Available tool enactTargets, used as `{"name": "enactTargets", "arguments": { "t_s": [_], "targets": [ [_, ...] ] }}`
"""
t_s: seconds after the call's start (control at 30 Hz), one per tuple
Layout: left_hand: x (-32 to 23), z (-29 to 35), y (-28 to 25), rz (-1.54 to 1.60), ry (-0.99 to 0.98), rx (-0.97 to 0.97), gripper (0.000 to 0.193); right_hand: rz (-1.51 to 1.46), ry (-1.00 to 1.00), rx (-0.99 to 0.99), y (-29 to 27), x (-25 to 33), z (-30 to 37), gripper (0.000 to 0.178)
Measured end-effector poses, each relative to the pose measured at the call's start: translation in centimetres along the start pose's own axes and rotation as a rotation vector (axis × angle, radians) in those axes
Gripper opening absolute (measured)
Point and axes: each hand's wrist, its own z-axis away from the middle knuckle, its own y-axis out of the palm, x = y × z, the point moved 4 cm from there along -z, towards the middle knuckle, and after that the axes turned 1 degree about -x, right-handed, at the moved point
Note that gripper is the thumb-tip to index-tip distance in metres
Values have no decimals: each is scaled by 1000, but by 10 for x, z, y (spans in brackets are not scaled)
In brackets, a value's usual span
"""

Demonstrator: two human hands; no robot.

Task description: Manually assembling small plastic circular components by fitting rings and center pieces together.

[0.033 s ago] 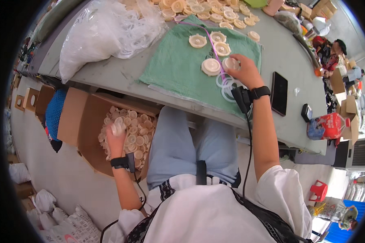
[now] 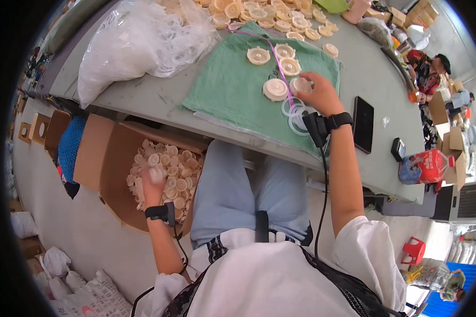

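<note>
Down in the cardboard box point(image 2: 91, 153) at the left, my left hand point(image 2: 153, 191) is over a heap of pale plastic caps point(image 2: 181, 184). Its fingers are smeared by motion and close on a whitish cap point(image 2: 157, 174). On the table, my right hand point(image 2: 322, 96) pinches the edge of a round cream cap point(image 2: 300, 86), which rests on the green cloth point(image 2: 222, 90). Beside it lies another cream cap point(image 2: 275, 90), flat side up. Several toothed caps point(image 2: 289, 66) sit just beyond. Clear rings point(image 2: 296, 120) lie by my right wrist, and a purple strap point(image 2: 275, 55) crosses the cloth.
A clear bag of rings point(image 2: 127, 53) lies at the table's far left, and many cream caps point(image 2: 272, 15) are spread at the back. Right of my arm are a black phone point(image 2: 364, 124), a small black device point(image 2: 398, 149) and a red-labelled bottle point(image 2: 428, 166). People work at the far right.
My left hand has dipped slightly lower in the box with the whitish cap at its fingers. My right hand stays on the same cap.
</note>
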Motion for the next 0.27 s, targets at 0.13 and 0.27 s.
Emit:
{"name": "enactTargets", "arguments": {
  "t_s": [0.13,0.27],
  "targets": [
    [36,40,43,-169,-258,241,74,27,95,12,-18,-6,-5,47],
    [71,51,77,-77,-287,351,74,-105,77,-14,-16,10,-11,49]
  ]
}}
